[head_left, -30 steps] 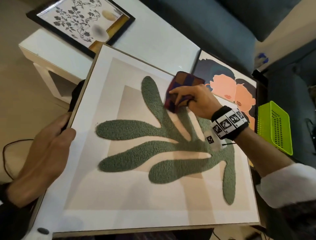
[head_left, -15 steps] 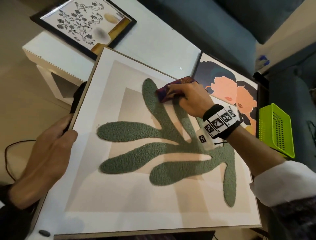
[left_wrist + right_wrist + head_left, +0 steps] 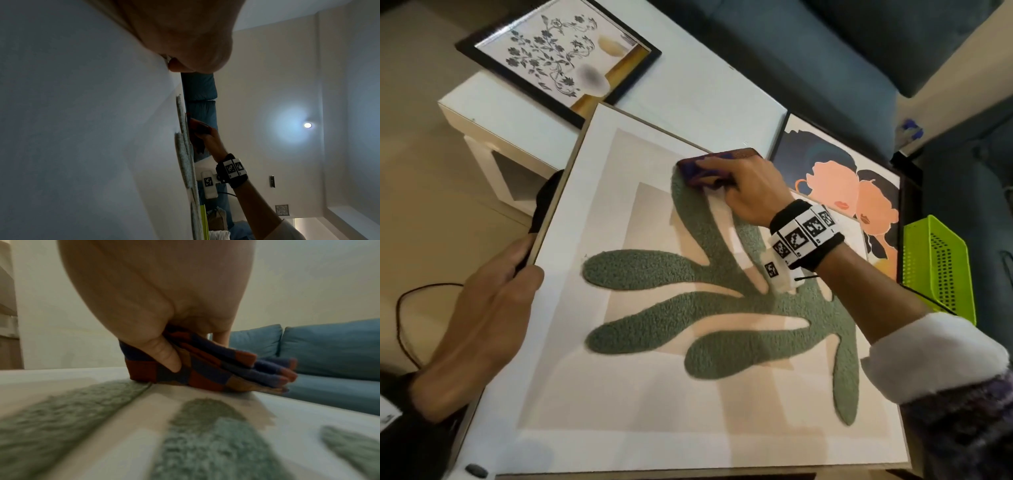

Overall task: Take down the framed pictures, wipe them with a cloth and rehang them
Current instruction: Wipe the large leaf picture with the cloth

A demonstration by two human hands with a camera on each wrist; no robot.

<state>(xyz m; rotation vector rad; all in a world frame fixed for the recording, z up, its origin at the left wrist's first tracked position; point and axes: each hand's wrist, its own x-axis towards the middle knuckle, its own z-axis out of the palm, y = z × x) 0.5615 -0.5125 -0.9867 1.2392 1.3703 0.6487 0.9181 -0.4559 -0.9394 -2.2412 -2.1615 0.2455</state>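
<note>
A large white-framed picture (image 3: 592, 394) with a green leaf shape lies tilted across my lap and the table. My left hand (image 3: 493, 308) grips its left edge, thumb on the front. My right hand (image 3: 743, 185) holds a folded red-and-purple checked cloth (image 3: 695, 168) and presses it on the picture near the top of the leaf. In the right wrist view the thumb pinches the cloth (image 3: 205, 369) against the picture's surface (image 3: 102, 418). The left wrist view shows the picture face (image 3: 82, 129) side on, with the right hand (image 3: 209, 139) on it.
A black-framed flower picture (image 3: 558, 58) lies on the white table (image 3: 705, 85) at the back left. A picture of two faces (image 3: 842, 192) lies to the right, partly under the big frame. A green basket (image 3: 938, 267) and a blue sofa (image 3: 808, 44) stand beyond.
My right hand has slid the cloth up and to the left along the leaf toward the picture's top edge. The left hand keeps its grip on the left edge.
</note>
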